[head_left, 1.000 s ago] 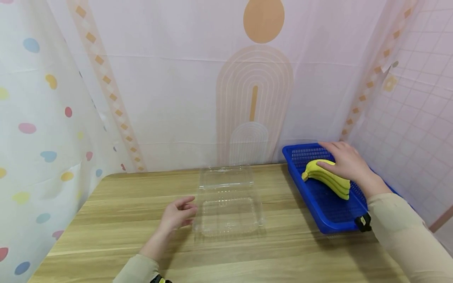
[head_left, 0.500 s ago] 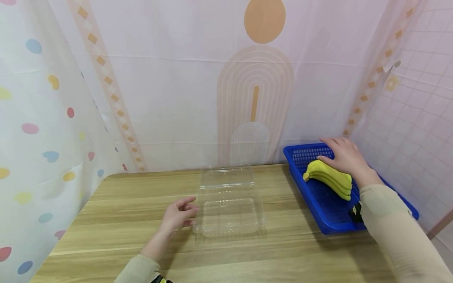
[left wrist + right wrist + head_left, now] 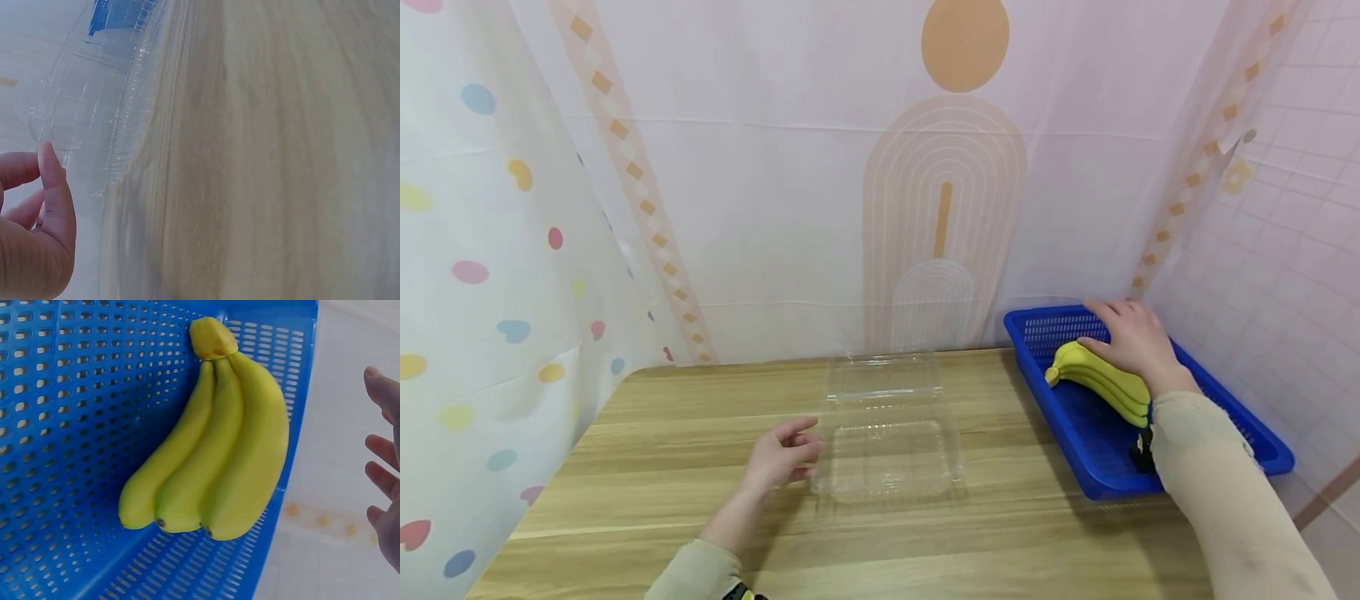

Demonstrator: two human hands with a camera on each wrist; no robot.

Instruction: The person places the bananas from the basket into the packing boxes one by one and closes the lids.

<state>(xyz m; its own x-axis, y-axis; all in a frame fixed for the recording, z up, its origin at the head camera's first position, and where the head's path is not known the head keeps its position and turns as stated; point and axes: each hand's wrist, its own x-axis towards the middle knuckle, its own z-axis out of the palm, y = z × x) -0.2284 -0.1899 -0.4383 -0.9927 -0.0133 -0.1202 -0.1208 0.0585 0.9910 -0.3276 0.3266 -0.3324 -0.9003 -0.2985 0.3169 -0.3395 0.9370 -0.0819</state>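
In the head view, my left hand (image 3: 778,458) is at the left edge of a clear plastic clamshell container (image 3: 887,462), which lies with its lid back. The fingers are loosely bent with a gap at the thumb; in the left wrist view, the fingertips (image 3: 47,153) meet the container's edge, but I see no firm grip. My right hand (image 3: 1138,342) reaches over a blue plastic basket (image 3: 1056,433), its fingers spread. Just below it lies a bunch of yellow bananas (image 3: 1097,375). The right wrist view shows the bananas (image 3: 231,444) in the basket, apart from the fingers (image 3: 381,481).
The wooden table (image 3: 647,467) runs back to a patterned curtain (image 3: 775,208). More curtain hangs close on the left, and a gridded one (image 3: 1292,275) stands beside the basket on the right. The basket's perforated walls rise around the bananas.
My right forearm has swung leftward over the basket, with the hand staying above the bananas. The left hand keeps its place at the container. The head view has turned slightly left.
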